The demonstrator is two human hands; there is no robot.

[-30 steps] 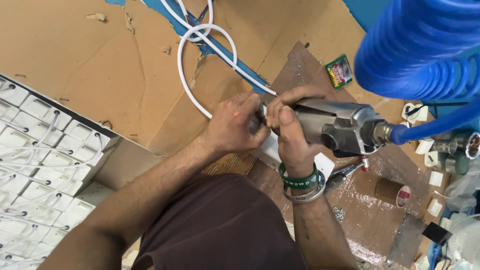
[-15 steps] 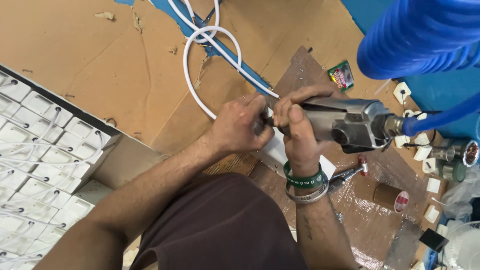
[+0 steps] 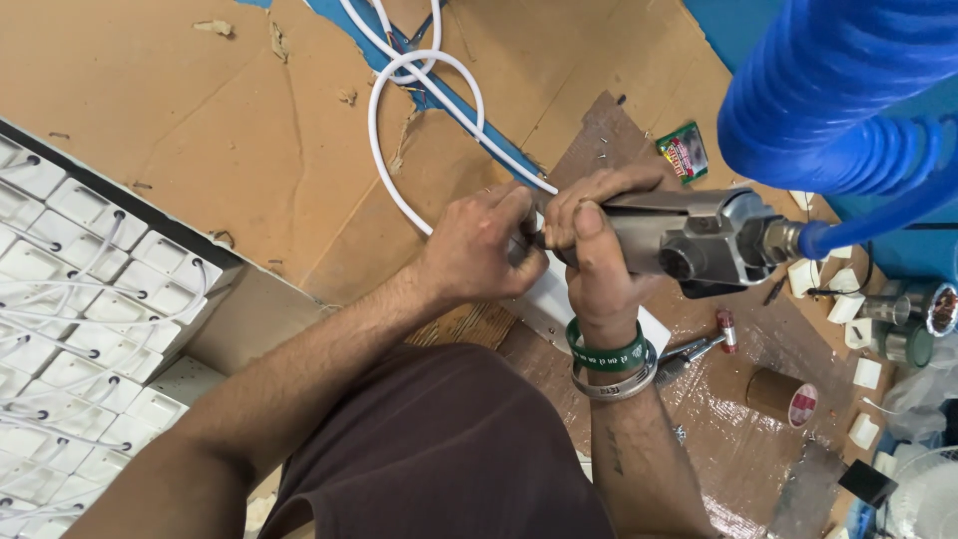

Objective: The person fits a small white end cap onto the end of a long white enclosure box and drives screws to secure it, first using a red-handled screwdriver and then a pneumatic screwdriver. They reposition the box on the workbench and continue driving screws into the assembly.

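Right hand (image 3: 589, 250) wrapped tight round the body of a grey pneumatic driver (image 3: 689, 240), held level so its nose meets a white block (image 3: 559, 299) on the cardboard-covered worktop (image 3: 200, 130). Left hand (image 3: 479, 250), grip pinched at the tool's tip, likely steadying a small part; unclear what. Blue coiled air hose (image 3: 828, 100) feeds from the right. Tray (image 3: 90, 329) at left holds white blocks with white cables.

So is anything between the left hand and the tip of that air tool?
Nothing visible: the left hand pinches right at the tip of the grey pneumatic tool, which the right hand grips. The contact point itself is hidden by fingers.
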